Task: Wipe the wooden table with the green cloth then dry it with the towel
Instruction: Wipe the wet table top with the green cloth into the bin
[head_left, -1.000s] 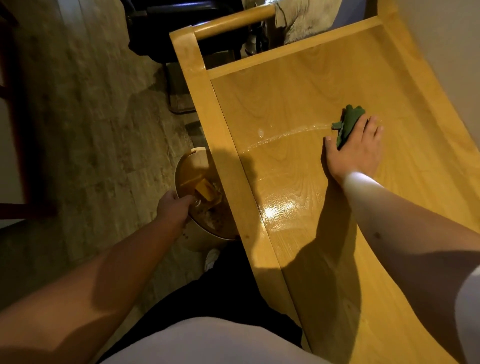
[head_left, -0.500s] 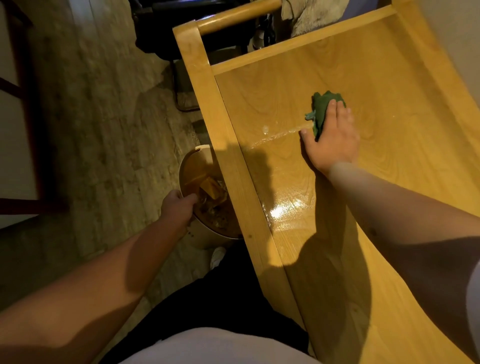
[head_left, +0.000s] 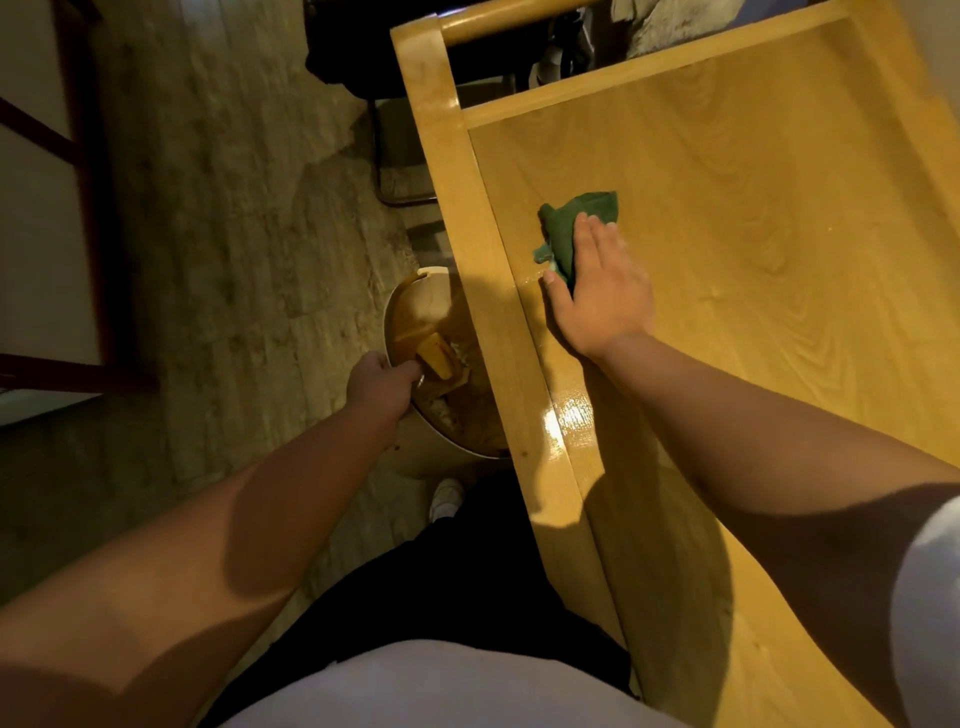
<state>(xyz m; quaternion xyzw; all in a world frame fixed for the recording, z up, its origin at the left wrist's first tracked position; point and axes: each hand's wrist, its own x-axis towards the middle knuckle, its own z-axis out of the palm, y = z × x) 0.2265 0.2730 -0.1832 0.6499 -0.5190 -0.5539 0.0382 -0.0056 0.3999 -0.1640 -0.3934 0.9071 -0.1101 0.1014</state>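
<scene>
Head view: right hand (head_left: 602, 291) flat, fingers straight, pressing the green cloth (head_left: 576, 228) onto the wooden table (head_left: 753, 218) — near the table's left rail. Cloth bunched, sticking out past the fingertips and thumb. Wet sheen on the wood just below the hand, along the rail. Left hand (head_left: 382, 382) hangs off the table's side, fingers curled over the rim of a round bin (head_left: 402, 306) on the floor (head_left: 234, 234) — scraps inside.
</scene>
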